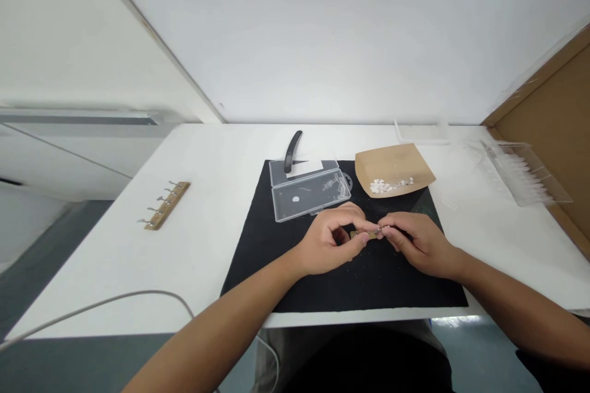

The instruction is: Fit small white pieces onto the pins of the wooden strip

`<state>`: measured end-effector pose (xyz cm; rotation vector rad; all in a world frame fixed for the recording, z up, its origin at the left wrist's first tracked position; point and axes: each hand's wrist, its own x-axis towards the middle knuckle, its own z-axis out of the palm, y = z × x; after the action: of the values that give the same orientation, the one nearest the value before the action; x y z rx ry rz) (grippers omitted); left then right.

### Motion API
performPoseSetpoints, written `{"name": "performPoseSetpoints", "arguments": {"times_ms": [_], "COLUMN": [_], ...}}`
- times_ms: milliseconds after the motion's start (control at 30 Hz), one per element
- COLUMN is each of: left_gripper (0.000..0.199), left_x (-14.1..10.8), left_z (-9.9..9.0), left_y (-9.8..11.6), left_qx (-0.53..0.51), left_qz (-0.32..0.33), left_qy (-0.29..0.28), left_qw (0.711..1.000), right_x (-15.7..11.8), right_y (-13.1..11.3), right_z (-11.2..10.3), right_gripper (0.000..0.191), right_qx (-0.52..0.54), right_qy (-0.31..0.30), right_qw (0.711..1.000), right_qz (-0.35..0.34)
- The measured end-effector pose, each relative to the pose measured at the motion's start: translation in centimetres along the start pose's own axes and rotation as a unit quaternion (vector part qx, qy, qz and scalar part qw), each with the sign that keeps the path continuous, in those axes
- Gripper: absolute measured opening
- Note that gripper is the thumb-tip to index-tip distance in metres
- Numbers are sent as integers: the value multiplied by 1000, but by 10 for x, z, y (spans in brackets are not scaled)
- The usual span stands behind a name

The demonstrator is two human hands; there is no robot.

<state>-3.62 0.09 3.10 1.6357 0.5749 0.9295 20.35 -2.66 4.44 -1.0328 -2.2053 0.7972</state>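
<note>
Here, left hand (328,241) and right hand (421,244) meet above the black mat (341,288), fingertips pinching a tiny piece (379,230).

- Plain black mat (341,291) on your white table (207,196).
- Tan piece (354,234) in your grasp.
- Brown tray (391,158), white bits (378,186) inside, at your twelve o'clock.
- Black handle (291,150) at your eleven.
- Tan strip (168,207), silvery fittings (144,221), at your ten.

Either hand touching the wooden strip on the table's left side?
No, the wooden strip lies apart on the white table, while the left hand and right hand are over the black mat.
</note>
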Motion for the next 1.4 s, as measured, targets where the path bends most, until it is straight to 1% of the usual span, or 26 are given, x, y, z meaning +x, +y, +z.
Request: {"name": "performPoseSetpoints", "arguments": {"times_ms": [233, 367, 467, 733, 1100, 1300, 1400], "left_gripper": [17, 17, 17, 18, 22, 23, 25], "left_x": [2, 2, 2, 0, 2, 2, 2], "left_z": [2, 3, 3, 0, -1, -1, 0], "left_y": [-1, -1, -1, -2, 1, 0, -1], "left_qx": [6, -12, -32, -56, -35, -26, -25], "left_qz": [-1, -17, -39, -69, -93, -113, -116], "left_qy": [16, 20, 12, -20, -38, -34, -23], "left_qw": [1000, 1000, 999, 996, 994, 993, 993], "right_x": [1, 0, -1, -1, -1, 0, 1], "right_y": [2, 4, 5, 5, 9, 15, 18], "right_z": [1, 2, 2, 2, 1, 1, 1], "right_gripper": [24, 23, 22, 22, 21, 17, 18], "right_qx": [-21, -42, -46, -37, -69, -62, -79], "right_qy": [4, 6, 4, -6, 6, 19, 25], "right_qw": [1000, 999, 998, 999, 995, 993, 990], "right_qz": [-18, -29, -36, -36, -69, -98, -116]}}
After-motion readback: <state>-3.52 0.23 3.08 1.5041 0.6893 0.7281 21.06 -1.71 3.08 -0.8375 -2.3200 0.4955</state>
